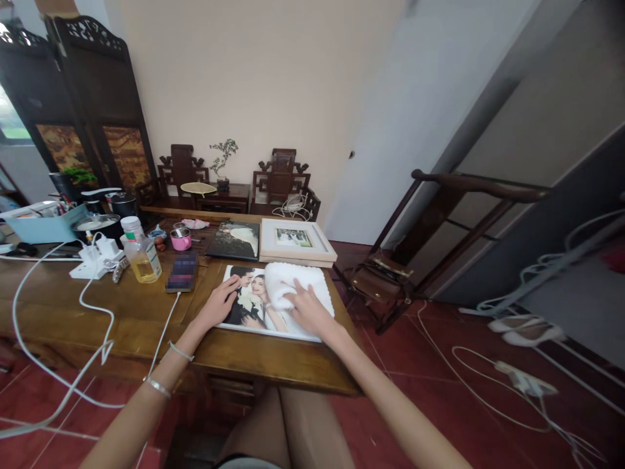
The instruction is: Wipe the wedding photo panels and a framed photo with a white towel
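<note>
A wedding photo panel with a white edge lies flat on the wooden table in front of me. My left hand rests on its left side, fingers stretched out flat and holding nothing. On the right half of the panel, a fluffy white cloth is bunched under my right hand. The fingers of that hand are partly spread and press into the cloth, gripping it against the picture. The cloth hides part of the photo's upper right.
Behind the panel lie a dark photo panel and a white picture frame. A phone, pink cup, bottle and power strip stand left, with cables trailing. A wooden chair holds a brown bag.
</note>
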Available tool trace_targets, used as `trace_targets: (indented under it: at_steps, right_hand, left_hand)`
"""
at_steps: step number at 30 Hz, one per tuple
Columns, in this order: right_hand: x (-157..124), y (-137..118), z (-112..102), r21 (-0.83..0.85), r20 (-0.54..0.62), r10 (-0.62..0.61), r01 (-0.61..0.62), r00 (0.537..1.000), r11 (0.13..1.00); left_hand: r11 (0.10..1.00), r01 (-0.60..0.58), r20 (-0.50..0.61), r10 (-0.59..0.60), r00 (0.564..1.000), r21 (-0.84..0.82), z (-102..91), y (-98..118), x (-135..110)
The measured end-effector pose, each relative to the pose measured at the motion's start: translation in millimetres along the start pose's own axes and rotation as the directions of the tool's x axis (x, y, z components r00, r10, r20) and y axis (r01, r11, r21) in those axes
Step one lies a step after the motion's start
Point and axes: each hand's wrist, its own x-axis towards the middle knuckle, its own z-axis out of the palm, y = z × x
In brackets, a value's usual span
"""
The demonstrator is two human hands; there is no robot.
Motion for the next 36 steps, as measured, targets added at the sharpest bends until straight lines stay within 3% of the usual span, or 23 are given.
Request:
trace_targets:
  at_steps: [4, 7, 10, 16, 19, 22, 28, 30, 33, 36]
  right_hand:
    - [-72.6, -37.0, 2.7, 0.021, 0.053, -0.040, 0.039, 0.998, 0.999]
    - [-100.9, -47.2, 0.4, 0.041, 0.082, -0.110, 0.107, 0.991, 0.993]
    - [-85.1, -32.7, -2.0, 0.060, 0.067, -0.118, 0.114, 0.991, 0.992]
    - [16.0, 16.0, -1.8, 0.016, -0.017, -0.059, 0.060, 0.998, 0.998]
    - [41.0, 21.1, -0.6, -0.024, -0.065, -0.023, 0.022, 0.998, 0.999]
    - [26.4, 10.4, 2.5, -0.036, -0.075, -0.057, 0.054, 0.996, 0.998]
    - [-65.1, -36.1, 5.9, 0.001, -0.012, -0.161, 0.161, 0.987, 0.987]
    - [-82.6, -46.1, 4.4, 0.016, 0.018, -0.182, 0.182, 0.983, 0.983]
    - [-75.6, -44.7, 2.8, 0.050, 0.023, -0.178, 0.177, 0.984, 0.983]
    - [-34.3, -27.3, 3.0, 0.050, -0.031, -0.147, 0.149, 0.989, 0.988]
  left_hand:
    - [1.000, -0.024, -0.008, 0.024, 1.000, -0.005, 2.0, -0.5, 0.5]
    - [0.999, -0.047, -0.012, 0.047, 0.999, -0.008, 2.8, -1.0, 0.4]
    - [0.998, -0.056, -0.006, 0.056, 0.998, -0.015, 2.6, -1.2, 0.3]
    - [0.999, -0.047, 0.008, 0.047, 0.999, -0.002, 0.6, -0.8, 0.6]
    - [0.999, -0.036, 0.011, 0.036, 0.999, 0.000, 0.3, -0.4, 1.1]
    - [0.999, -0.032, 0.002, 0.032, 0.999, -0.004, 1.2, 0.2, 1.2]
    - [1.000, -0.021, -0.005, 0.021, 1.000, 0.002, 3.3, 0.7, 0.1]
    - [1.000, -0.025, -0.004, 0.025, 1.000, 0.002, 3.6, 0.6, -0.2]
    - [1.000, -0.029, -0.010, 0.029, 1.000, -0.004, 3.4, 0.3, -0.5]
    - [1.000, -0.028, 0.003, 0.028, 1.000, 0.000, 2.0, 0.5, -0.2]
